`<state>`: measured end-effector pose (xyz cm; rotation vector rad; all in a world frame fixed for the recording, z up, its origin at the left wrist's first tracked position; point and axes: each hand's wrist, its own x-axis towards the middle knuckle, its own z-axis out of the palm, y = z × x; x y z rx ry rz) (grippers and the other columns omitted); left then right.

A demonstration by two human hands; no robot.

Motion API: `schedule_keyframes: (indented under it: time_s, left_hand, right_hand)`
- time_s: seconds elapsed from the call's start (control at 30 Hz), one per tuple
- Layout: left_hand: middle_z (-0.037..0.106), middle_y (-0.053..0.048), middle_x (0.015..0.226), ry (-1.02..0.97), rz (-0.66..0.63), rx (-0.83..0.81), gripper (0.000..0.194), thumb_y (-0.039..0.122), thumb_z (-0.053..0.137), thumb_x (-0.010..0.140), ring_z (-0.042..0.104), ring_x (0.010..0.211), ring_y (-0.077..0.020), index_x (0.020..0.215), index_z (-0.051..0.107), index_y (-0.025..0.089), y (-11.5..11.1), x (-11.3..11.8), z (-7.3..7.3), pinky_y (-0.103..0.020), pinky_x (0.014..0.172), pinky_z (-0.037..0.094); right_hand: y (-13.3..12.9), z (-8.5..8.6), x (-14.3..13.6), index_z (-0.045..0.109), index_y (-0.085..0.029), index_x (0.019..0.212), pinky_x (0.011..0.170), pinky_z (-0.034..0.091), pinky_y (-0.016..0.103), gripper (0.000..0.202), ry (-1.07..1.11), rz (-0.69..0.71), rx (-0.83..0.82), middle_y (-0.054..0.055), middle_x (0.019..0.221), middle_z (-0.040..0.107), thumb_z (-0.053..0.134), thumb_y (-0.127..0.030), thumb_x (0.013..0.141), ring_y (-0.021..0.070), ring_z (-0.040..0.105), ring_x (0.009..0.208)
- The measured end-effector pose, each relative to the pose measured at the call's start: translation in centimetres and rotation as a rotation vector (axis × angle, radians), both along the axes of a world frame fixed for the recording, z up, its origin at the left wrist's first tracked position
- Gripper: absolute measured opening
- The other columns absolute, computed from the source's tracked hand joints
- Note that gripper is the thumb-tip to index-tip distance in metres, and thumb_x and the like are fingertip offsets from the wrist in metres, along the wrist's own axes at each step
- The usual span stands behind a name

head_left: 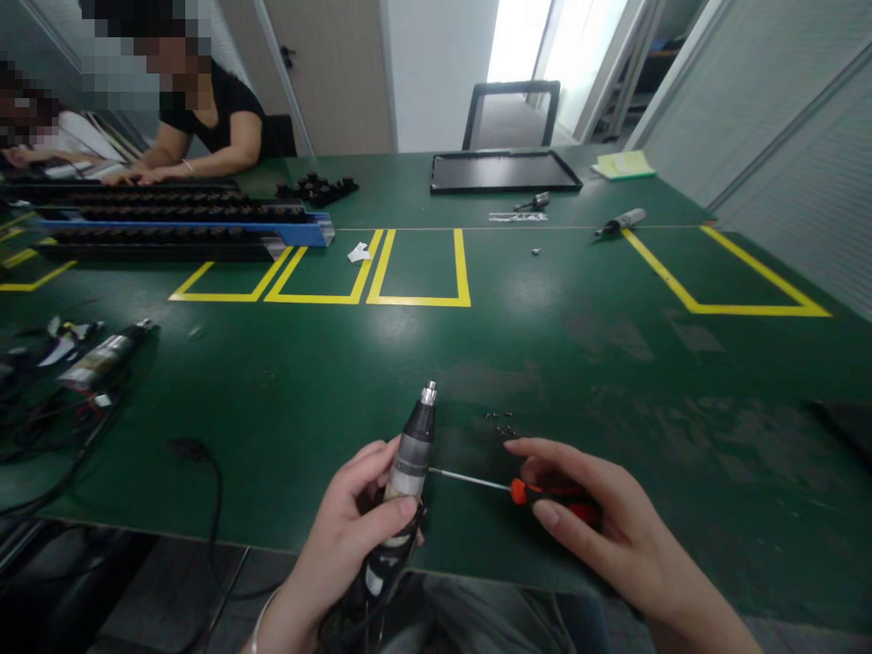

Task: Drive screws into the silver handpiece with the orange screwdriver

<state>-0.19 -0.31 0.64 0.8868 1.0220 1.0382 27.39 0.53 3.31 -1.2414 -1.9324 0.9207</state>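
Screwdriver (555, 501), slim metal shaft and red-and-black handle, rests in the loose grasp of my right hand (613, 522). Its tip meets the side of the silver-and-black cylindrical power tool (411, 456), which my left hand (361, 520) grips at the near edge of the green bench (306, 363), nose pointing away. I judge it best to brace the barrel firmly, keep the shaft square to it and press steadily so the tip doesn't slip. Small dark screws (504, 431) lie just beyond my right fingertips; my forearm should avoid sweeping them.
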Motion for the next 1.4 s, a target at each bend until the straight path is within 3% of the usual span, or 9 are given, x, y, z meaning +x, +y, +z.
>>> schedule_keyframes:
  time_s: [0.13, 0.23, 0.5, 0.67, 0.77, 1.03, 1.17, 1.3, 1.4]
  left_hand:
    - [0.056, -0.001, 0.089, -0.004, 0.001, -0.002, 0.038, 0.031, 0.086, 0.077, 0.063, 0.066, -0.016, 0.115, 0.081, 0.026, 0.04, 0.03, 0.03, -0.024, 0.051, 0.057]
    - [0.057, -0.002, 0.09, -0.01, 0.011, -0.001, 0.039, 0.031, 0.086, 0.077, 0.063, 0.066, -0.0159, 0.115, 0.081, 0.025, 0.09, 0.05, -0.07, -0.024, 0.051, 0.057]
    - [0.058, -0.002, 0.09, -0.002, 0.005, -0.01, 0.041, 0.031, 0.085, 0.077, 0.064, 0.065, -0.017, 0.117, 0.079, 0.023, -0.02, 0.0, -0.1, -0.026, 0.052, 0.057]
    - [0.057, -0.001, 0.089, 0.024, -0.005, 0.007, 0.04, 0.032, 0.086, 0.077, 0.062, 0.066, -0.0167, 0.116, 0.08, 0.025, -0.05, 0.02, 0.12, -0.026, 0.053, 0.058]
    - [0.057, -0.002, 0.09, 0.027, -0.003, 0.002, 0.039, 0.033, 0.086, 0.077, 0.062, 0.067, -0.0167, 0.115, 0.08, 0.025, -0.05, 0.01, 0.14, -0.026, 0.053, 0.058]
    - [0.057, -0.001, 0.087, 0.009, -0.003, -0.024, 0.04, 0.032, 0.086, 0.077, 0.061, 0.066, -0.0161, 0.116, 0.08, 0.025, 0.11, 0.02, 0.21, -0.025, 0.053, 0.057]
    - [0.057, -0.001, 0.088, 0.028, -0.014, -0.013, 0.039, 0.033, 0.086, 0.077, 0.062, 0.066, -0.0166, 0.115, 0.08, 0.025, 0.15, 0.02, 0.35, -0.027, 0.055, 0.058]
    - [0.058, -0.001, 0.089, 0.035, -0.016, -0.009, 0.04, 0.033, 0.086, 0.077, 0.063, 0.066, -0.017, 0.116, 0.081, 0.025, 0.16, 0.01, 0.45, -0.028, 0.055, 0.059]
    - [0.059, -0.002, 0.089, 0.035, -0.01, -0.009, 0.04, 0.032, 0.086, 0.077, 0.064, 0.066, -0.0173, 0.116, 0.08, 0.026, 0.15, 0.0, 0.41, -0.027, 0.054, 0.058]
  right_hand:
    - [0.02, -0.11, 0.1, 0.062, -0.023, 0.135, 0.057, 0.052, 0.022, 0.035, -0.009, 0.037, -0.083, -0.001, 0.076, 0.071, 0.049, -0.025, 0.103, 0.0149, 0.069, 0.064]
    - [-0.02, -0.23, -0.01, 0.065, -0.022, 0.131, 0.05, 0.048, 0.021, 0.033, -0.041, 0.016, -0.072, -0.003, 0.067, 0.066, 0.05, -0.022, 0.101, 0.0128, 0.062, 0.053]
    - [-0.2, -0.04, -0.11, 0.071, -0.025, 0.122, 0.07, 0.057, 0.025, 0.041, -0.046, -0.077, 0.074, 0.001, 0.087, 0.074, 0.071, -0.015, 0.083, 0.0177, 0.073, 0.075]
    - [-0.05, -0.07, -0.02, 0.065, -0.023, 0.133, 0.057, 0.054, 0.024, 0.036, 0.038, -0.042, -0.042, 0.001, 0.079, 0.072, 0.052, -0.022, 0.099, 0.0155, 0.068, 0.062]
    - [-0.01, -0.27, -0.08, 0.064, -0.021, 0.131, 0.049, 0.05, 0.022, 0.034, 0.026, -0.045, -0.067, -0.002, 0.071, 0.069, 0.05, -0.02, 0.1, 0.0126, 0.061, 0.051]
    - [-0.09, 0.14, -0.02, 0.072, -0.029, 0.118, 0.071, 0.059, 0.023, 0.038, 0.063, -0.093, 0.103, 0.001, 0.092, 0.075, 0.074, -0.014, 0.083, 0.0166, 0.074, 0.078]
    - [0.06, -0.03, 0.06, 0.07, -0.027, 0.125, 0.07, 0.06, 0.025, 0.037, 0.057, -0.084, 0.04, 0.004, 0.098, 0.077, 0.069, -0.02, 0.089, 0.0192, 0.075, 0.082]
    - [0.25, -0.18, -0.14, 0.066, -0.022, 0.13, 0.057, 0.056, 0.024, 0.034, 0.035, -0.053, -0.037, 0.002, 0.082, 0.076, 0.055, -0.024, 0.098, 0.0163, 0.071, 0.065]
    - [0.3, 0.06, -0.37, 0.069, -0.021, 0.126, 0.048, 0.049, 0.022, 0.032, -0.027, -0.072, -0.018, -0.002, 0.067, 0.071, 0.055, -0.023, 0.097, 0.0135, 0.062, 0.051]
